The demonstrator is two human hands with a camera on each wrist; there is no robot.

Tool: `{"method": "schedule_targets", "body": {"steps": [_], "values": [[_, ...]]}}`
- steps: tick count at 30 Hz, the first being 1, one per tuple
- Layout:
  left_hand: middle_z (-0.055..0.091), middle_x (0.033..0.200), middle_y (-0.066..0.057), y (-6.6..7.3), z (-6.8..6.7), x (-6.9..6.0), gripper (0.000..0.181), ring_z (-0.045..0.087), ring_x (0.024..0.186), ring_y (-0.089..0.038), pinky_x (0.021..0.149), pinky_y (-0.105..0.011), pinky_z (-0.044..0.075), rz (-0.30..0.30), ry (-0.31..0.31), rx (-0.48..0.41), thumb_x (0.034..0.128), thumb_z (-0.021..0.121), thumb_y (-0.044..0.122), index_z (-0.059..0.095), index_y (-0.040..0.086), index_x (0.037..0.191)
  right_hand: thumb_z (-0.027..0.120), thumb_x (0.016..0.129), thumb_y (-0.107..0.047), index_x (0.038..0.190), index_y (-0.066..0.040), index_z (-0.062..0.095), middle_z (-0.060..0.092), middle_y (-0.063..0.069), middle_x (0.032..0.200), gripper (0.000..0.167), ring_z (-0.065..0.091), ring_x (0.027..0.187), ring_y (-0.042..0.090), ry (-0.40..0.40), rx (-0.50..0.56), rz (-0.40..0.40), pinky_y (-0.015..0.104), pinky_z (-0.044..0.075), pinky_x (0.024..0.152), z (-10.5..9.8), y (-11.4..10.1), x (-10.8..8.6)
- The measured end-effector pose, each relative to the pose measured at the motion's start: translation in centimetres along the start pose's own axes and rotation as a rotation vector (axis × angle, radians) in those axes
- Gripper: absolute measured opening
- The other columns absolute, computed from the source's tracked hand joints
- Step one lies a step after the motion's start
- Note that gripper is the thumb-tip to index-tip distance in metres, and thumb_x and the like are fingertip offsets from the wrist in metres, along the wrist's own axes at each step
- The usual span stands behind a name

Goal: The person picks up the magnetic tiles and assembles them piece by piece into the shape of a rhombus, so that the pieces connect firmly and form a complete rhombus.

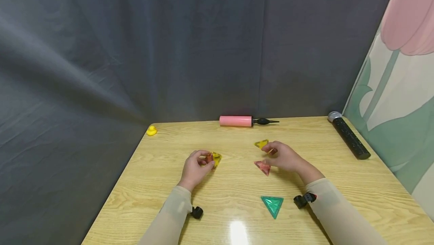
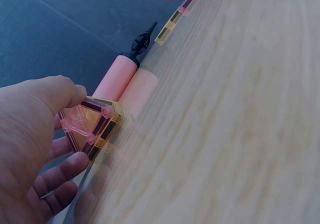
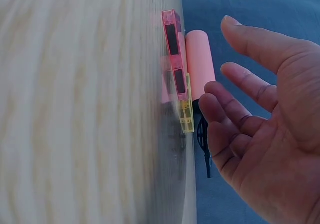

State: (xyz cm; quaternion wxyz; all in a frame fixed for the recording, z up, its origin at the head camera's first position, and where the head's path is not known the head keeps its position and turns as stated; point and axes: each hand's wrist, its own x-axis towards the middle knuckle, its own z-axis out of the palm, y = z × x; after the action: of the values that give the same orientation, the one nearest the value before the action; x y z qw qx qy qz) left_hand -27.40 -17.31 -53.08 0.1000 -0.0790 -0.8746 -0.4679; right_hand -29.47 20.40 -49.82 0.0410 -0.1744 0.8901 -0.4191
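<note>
My left hand [image 1: 194, 169] pinches a clear pink triangular magnetic tile [image 2: 80, 120] between thumb and fingers. Against that tile sits a yellow triangular tile [image 1: 217, 158], its lower edge at the tabletop. Over on the right, my right hand [image 1: 281, 156] hovers with relaxed, spread fingers and holds nothing. Just beside its fingertips a second pink triangular tile [image 1: 263, 167] lies on the table, and a second yellow tile [image 1: 261, 143] lies behind that, partly covered by the fingers. Closer to me is a green triangular tile [image 1: 272, 205], lying flat.
A pink hand pump [image 1: 236, 121] with a black nozzle lies along the table's back edge. The small yellow duck [image 1: 151, 130] stands at the back left corner. On the right side lies a black microphone [image 1: 350, 137]. Dark cloth [image 1: 203, 49] hangs behind the wooden table [image 1: 135, 196].
</note>
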Motion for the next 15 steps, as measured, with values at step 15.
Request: {"method": "schedule_targets", "body": {"steps": [15], "values": [[0.064,0.117,-0.001,-0.29,-0.6,0.12,0.032,0.065,0.09,-0.016,0.074,-0.03,0.057,-0.006,0.026,0.015,0.0909,0.085,0.023,0.073,0.023,0.12,0.089,0.087,-0.019,0.121,-0.004,0.072,0.064,0.012,0.114,0.041,0.057,0.098,0.028,-0.035,-0.006,0.038,0.036,0.052,0.078,0.21,0.59,0.17]]}}
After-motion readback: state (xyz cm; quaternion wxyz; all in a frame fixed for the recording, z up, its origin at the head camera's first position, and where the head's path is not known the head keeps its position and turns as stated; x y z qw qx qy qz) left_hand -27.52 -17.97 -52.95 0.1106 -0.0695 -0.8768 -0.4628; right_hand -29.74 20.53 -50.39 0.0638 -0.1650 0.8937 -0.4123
